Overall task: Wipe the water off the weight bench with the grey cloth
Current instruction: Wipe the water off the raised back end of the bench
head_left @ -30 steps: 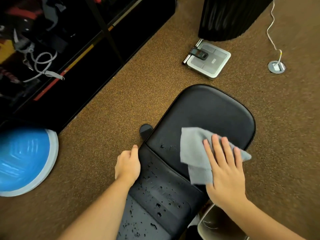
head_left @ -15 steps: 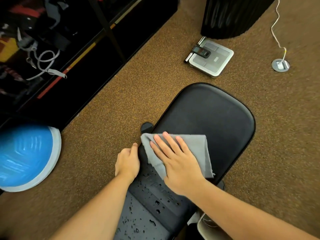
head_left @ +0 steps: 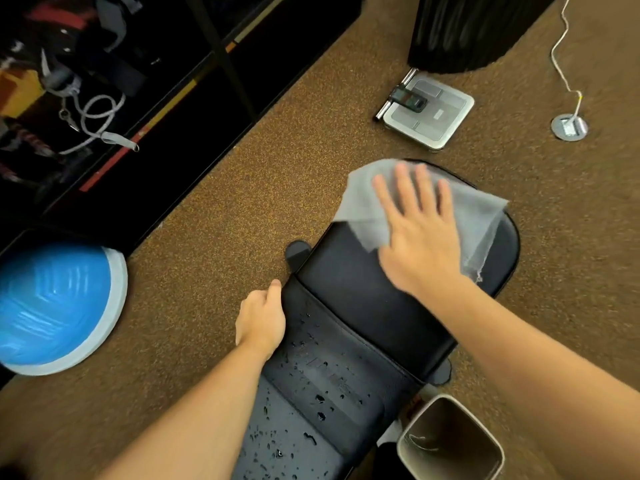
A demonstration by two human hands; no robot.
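1. The brown carpet floor fills most of the frame.
2. The black weight bench runs from the bottom middle up to the middle right. Its far pad looks dry. Its near part, at the bottom, has many water drops on it.
3. The dark shelf with straps and gear fills the upper left corner.
4. The blue half ball sits on the floor at the left edge.
5. The right hand lies flat in the middle right, with its fingers spread wide and straight. It presses down on the grey cloth. It looks blurry.
6. The left hand is in the middle, with its fingers curled loosely against the left edge of the bench. Whether it grips the edge or only rests there, I cannot tell.
7. The grey cloth lies on the far end of the bench, with one corner hanging over the rim.
8. Half a second ago the cloth and right hand were lower, close to the left hand. Now they are up at the far end. The left hand has not moved.
9. The silver scale lies on the floor at the upper right, just past the bench.
10. The small bin stands at the bottom right, beside the bench.
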